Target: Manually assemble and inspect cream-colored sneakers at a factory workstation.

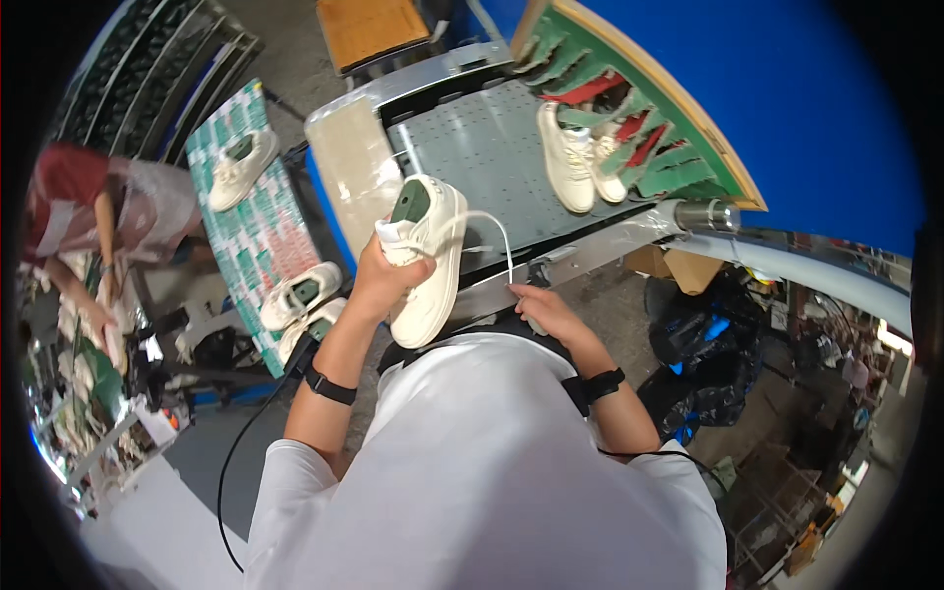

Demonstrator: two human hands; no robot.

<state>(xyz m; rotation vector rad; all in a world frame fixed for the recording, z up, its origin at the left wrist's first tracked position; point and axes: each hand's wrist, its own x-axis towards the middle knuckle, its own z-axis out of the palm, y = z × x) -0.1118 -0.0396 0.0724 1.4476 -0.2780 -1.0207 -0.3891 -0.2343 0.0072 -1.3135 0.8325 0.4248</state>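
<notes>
My left hand [382, 280] is closed around the tongue and side of a cream sneaker [433, 305], which it holds up in front of me, toe pointing down toward my body. A dark green insole [412, 201] shows in the shoe's opening. From the sneaker's upper, a white shoelace [500, 224] arcs out to the right. The far end of that lace runs to my right hand [546, 311], where thumb and fingers are pinched on it. Both wrists wear black bands.
Ahead is a grey perforated conveyor bed [472, 138]; a pair of cream sneakers [567, 167] rests there by a green strip curtain [678, 167]. More sneakers [300, 295] lie on a patterned side table [251, 231]. Left, a person in red [74, 197] works. Black bags [703, 334] lie right.
</notes>
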